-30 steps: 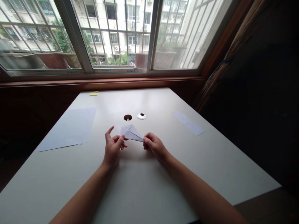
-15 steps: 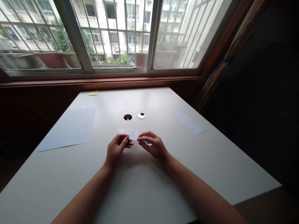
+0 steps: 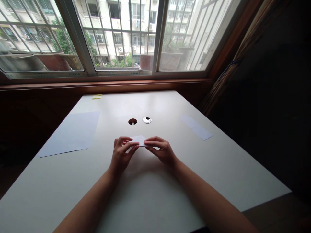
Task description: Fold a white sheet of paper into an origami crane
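Between my two hands is a small piece of folded white paper point(image 3: 139, 139), held a little above the white table point(image 3: 150, 200). My left hand point(image 3: 121, 152) pinches its left side, thumb below and fingers on top. From the right, my right hand point(image 3: 160, 149) grips the near edge in the same way, thumb under and fingers over. The fingertips of both hands almost meet at the paper's near edge. Fingers cover the paper's outer parts, so its full shape is hidden.
Large white sheets point(image 3: 73, 132) lie at the left. A creased paper strip point(image 3: 196, 127) rests at the right. Beyond my hands are a round hole point(image 3: 132, 122) and a silver ring cover point(image 3: 147, 120). Yellow slips point(image 3: 97, 96) lie at the far left corner, below a barred window point(image 3: 116, 38).
My left hand has turned, its fingers now over the paper and its thumb beneath. The paper has shifted slightly, with less of it showing at the left. My right hand stays almost in place.
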The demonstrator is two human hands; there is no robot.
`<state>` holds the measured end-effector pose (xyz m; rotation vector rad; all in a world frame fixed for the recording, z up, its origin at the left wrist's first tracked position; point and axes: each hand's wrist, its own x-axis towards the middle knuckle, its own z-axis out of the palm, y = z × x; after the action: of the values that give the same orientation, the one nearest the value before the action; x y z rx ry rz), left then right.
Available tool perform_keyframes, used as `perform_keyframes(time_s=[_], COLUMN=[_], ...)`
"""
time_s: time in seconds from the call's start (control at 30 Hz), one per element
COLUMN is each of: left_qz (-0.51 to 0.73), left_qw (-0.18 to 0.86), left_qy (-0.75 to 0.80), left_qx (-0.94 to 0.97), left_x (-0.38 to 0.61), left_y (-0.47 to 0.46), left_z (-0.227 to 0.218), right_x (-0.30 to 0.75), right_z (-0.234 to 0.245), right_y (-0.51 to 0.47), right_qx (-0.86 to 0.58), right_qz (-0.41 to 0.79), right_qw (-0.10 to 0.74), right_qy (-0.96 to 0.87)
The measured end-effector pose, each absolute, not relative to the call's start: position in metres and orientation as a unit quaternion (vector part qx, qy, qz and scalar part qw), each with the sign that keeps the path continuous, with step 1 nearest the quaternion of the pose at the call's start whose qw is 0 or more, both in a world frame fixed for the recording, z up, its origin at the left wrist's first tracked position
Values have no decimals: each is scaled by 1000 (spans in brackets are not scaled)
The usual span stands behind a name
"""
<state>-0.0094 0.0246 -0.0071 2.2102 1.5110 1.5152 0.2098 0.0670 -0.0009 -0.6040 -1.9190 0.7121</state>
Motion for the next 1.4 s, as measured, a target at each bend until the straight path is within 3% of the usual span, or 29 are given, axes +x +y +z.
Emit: perform_keyframes(time_s=[0.3,0.57,0.93,1.4], left_qz=[485,476,412,413], left_qw=[121,77,-42,-79], left_qy=[446,425,426,425], left_qx=[742,766,804,802], left_x=[-12,-14,-8,-4], left_y=[27,27,21,16], left_z=[-10,-6,-4,-4], right_x=[214,217,213,208], right_z=[-6,-6,0,4], right_y=[75,76,67,57], right_qx=[-244,-251,-259,-261], right_qz=[331,350,117,19], right_qw=[465,444,437,385], right_qy=[-784,-785,-854,-885])
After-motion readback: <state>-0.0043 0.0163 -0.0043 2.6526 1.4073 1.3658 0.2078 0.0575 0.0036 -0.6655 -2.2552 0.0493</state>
